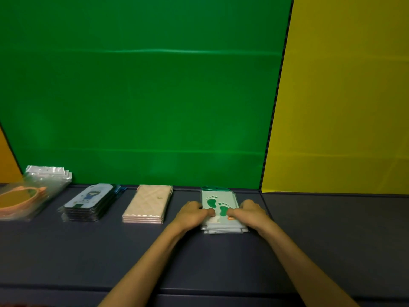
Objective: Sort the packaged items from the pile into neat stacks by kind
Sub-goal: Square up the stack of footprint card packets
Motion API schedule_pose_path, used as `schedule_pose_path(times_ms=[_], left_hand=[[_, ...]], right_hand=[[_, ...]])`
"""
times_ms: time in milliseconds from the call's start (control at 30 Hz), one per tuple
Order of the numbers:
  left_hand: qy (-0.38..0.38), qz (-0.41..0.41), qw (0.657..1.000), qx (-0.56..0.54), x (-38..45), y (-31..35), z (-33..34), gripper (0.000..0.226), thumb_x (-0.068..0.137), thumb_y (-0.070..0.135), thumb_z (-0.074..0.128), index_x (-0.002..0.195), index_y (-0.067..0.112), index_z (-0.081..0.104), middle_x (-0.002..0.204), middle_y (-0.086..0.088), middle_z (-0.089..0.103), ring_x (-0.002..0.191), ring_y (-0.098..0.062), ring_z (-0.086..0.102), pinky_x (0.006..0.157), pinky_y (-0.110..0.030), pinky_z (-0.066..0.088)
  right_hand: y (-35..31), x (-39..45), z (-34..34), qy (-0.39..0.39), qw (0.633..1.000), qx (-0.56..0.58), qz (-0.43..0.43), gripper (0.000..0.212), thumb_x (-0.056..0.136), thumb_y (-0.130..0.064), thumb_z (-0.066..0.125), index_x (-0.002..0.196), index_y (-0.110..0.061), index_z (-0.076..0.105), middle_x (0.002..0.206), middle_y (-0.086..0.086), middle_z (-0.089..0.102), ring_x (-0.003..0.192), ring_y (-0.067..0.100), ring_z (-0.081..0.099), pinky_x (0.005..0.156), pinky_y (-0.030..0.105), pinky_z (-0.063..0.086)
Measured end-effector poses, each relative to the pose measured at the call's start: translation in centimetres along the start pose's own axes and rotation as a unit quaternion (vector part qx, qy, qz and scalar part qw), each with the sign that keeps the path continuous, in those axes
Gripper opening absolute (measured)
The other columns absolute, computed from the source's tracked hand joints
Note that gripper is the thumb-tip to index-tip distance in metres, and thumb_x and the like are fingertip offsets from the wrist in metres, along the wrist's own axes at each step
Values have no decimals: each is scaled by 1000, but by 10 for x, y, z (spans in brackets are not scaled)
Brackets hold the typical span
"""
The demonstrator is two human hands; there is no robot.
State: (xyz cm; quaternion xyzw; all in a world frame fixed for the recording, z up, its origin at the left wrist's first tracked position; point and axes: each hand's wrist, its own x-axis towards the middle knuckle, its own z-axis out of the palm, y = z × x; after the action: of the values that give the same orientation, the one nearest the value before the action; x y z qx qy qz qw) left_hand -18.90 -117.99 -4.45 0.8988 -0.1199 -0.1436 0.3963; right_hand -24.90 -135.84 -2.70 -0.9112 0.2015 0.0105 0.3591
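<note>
A stack of pale green packets with green footprints (219, 199) lies right of centre on the dark table (88, 251). My left hand (192, 214) grips its left side and my right hand (249, 212) grips its right side, both thumbs on top. To the left lie a pink packet stack (147, 203), a stack of white packets with a cartoon figure (90, 202), and clear bags holding orange items (26, 196).
A green panel (143, 96) stands right behind the stacks. A yellow panel (343, 96) closes the right rear, with dark table surface in front of it. The table's front edge runs along the bottom.
</note>
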Motion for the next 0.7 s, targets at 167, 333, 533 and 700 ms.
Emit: schedule_pose_path(times_ms=[167, 333, 533, 700], left_hand=[[-16, -26, 994, -106, 2, -1, 0, 17, 85, 23, 69, 94, 9, 70, 91, 1, 72, 73, -7, 66, 57, -15, 50], [-15, -52, 986, -160, 6, -1, 0, 22, 85, 14, 71, 105, 7, 65, 102, -2, 71, 74, -5, 63, 53, -12, 45], [-16, -37, 972, -233, 8, -3, -2, 28, 84, -1, 68, 110, 8, 62, 109, -7, 71, 93, -19, 69, 82, -28, 54], [-2, 4, 969, -246, 7, -10, -7, 37, 84, -5, 67, 110, 17, 54, 115, -6, 69, 103, -22, 67, 93, -36, 54]], right_hand=[[3, 7, 5, 6, 996, 89, 23, 40, 60, -39, 81, 70, -18, 48, 71, 4, 52, 66, 18, 50, 59, 30, 32], [2, 10, 6, 7, 992, 125, 30, 39, 63, -31, 85, 77, -14, 53, 79, 5, 58, 70, 18, 54, 59, 29, 35], [3, 14, 14, 4, 976, 217, 15, 26, 68, -11, 85, 78, 0, 63, 80, 6, 73, 70, 15, 68, 58, 26, 53], [-5, 17, 26, 0, 957, 289, 2, 27, 71, 2, 81, 86, -12, 64, 98, 10, 74, 86, 22, 73, 83, 41, 60]])
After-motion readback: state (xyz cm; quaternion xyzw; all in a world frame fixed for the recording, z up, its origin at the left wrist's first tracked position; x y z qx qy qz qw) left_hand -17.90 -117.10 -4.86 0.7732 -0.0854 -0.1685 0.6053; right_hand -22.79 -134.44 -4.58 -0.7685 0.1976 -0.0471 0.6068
